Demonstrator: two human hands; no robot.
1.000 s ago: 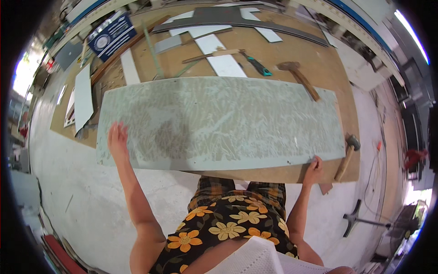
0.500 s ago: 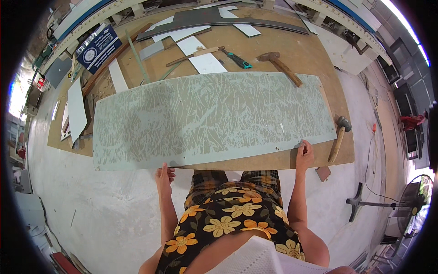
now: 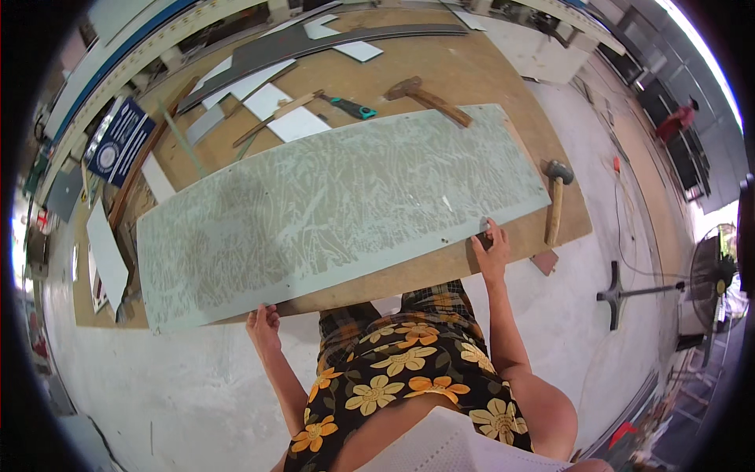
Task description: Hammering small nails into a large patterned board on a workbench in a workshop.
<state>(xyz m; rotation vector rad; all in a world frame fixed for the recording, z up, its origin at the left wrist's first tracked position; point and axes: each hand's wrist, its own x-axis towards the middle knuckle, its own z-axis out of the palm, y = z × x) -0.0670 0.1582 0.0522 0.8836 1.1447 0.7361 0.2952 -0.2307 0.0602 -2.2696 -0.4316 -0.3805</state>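
A long pale-green panel point(image 3: 338, 216) with a grass-and-leaf pattern lies slantwise on the brown worktable, its near left corner reaching past the table's front edge. My left hand point(image 3: 265, 327) has its fingers curled at the panel's near edge, left of my body, and appears to grip it. Farther right, my right hand point(image 3: 493, 252) touches the same edge with its fingertips, thumb and forefinger spread apart. What the undersides of the fingers do is partly hidden. A hammer point(image 3: 429, 101) rests with its handle end over the panel's far edge. Beside the right end lies a rubber mallet point(image 3: 556, 200).
Behind the panel lie a teal-and-black handled tool point(image 3: 352, 108), white strips point(image 3: 299, 124) and long dark grey boards point(image 3: 314, 43). A blue printed box point(image 3: 119, 143) stands at the far left. On the floor to the right is a black standing fan point(image 3: 712, 271).
My view has turned, so the table and panel look more slanted and shifted left. My right thumb and forefinger have spread apart at the edge. The left hand stays at the edge.
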